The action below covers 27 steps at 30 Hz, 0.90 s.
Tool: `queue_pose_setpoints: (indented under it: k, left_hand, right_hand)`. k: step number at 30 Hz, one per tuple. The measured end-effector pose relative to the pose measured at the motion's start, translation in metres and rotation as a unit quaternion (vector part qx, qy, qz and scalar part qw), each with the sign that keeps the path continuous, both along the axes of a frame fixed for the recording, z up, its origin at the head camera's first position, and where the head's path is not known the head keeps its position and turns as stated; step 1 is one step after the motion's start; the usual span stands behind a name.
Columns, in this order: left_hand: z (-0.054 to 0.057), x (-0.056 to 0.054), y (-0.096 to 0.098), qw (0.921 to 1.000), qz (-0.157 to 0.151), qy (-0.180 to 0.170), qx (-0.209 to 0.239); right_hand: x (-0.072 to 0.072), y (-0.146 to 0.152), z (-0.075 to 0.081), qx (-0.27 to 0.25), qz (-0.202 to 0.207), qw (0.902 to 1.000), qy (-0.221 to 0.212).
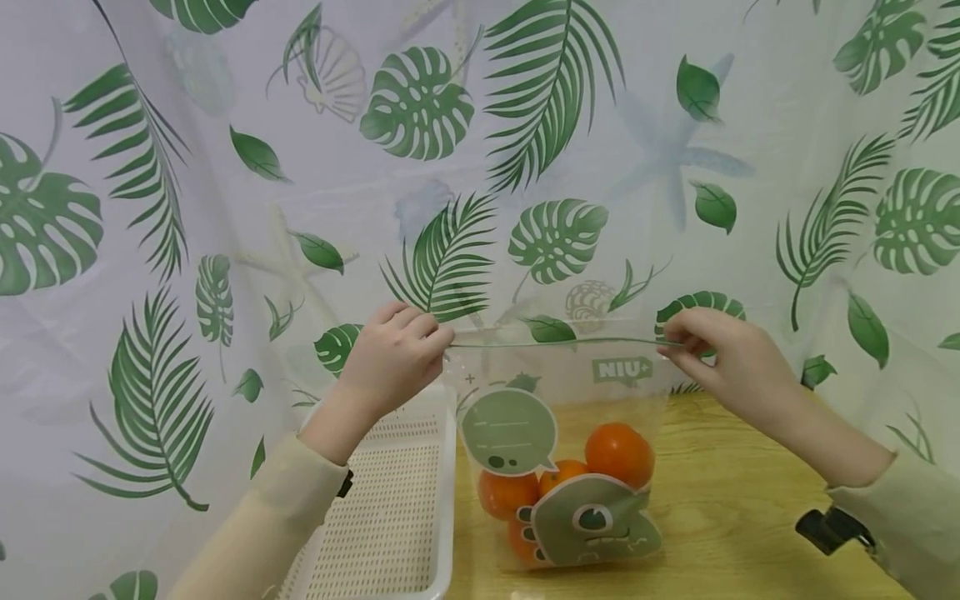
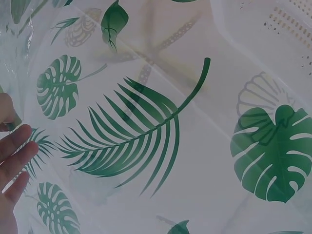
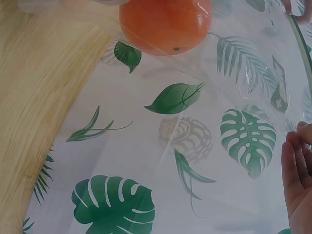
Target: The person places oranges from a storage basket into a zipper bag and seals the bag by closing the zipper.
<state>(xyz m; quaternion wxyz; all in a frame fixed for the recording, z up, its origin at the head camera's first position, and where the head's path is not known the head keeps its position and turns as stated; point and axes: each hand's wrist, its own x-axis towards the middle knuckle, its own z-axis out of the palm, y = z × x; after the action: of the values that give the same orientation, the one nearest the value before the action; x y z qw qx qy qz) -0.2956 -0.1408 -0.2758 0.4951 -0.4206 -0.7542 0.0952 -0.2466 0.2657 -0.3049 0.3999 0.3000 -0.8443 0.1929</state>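
A clear plastic zip bag [image 1: 562, 375] with a green cartoon dinosaur print stands upright on the wooden table. Inside it are several oranges [image 1: 619, 454], heaped toward the bottom. My left hand [image 1: 396, 354] pinches the top left corner of the bag's green-edged mouth. At the opposite corner, my right hand [image 1: 727, 346] pinches the same edge between thumb and fingers. The edge runs nearly straight between both hands. In the right wrist view, one orange [image 3: 165, 24] shows through the clear plastic, and the right fingers [image 3: 292, 170] hold the bag's rim.
Left of the bag, a white perforated plastic basket [image 1: 447, 500] sits partly under my left forearm. The wooden table [image 1: 750, 500] extends to the right. A white curtain printed with green leaves [image 1: 420, 100] hangs behind and along the sides.
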Motion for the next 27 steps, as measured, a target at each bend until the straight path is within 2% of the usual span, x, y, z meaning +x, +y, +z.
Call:
queue_pose_setpoints:
  k: [8,16,21,24,27]
  left_hand:
    - [0.001,0.004,-0.005,0.9998,-0.014,-0.007,0.008]
    - [0.0,0.009,-0.006,0.9993,-0.007,-0.03,0.021]
    - [-0.004,0.012,-0.008,0.9972,-0.006,-0.064,0.038]
    - [-0.008,0.014,-0.01,0.993,-0.007,-0.102,0.059]
    - [-0.013,0.016,-0.011,0.9854,-0.001,-0.15,0.081]
  right_hand:
    - [0.002,-0.001,0.002,-0.001,0.001,1.0,0.0]
    - [0.003,-0.002,0.001,-0.009,-0.002,0.9999,-0.012]
    - [0.003,-0.002,-0.001,-0.019,-0.002,0.9996,-0.019]
    - [0.004,-0.003,-0.002,-0.026,-0.007,0.9994,-0.022]
    - [0.005,-0.003,-0.002,-0.035,-0.012,0.9989,-0.029]
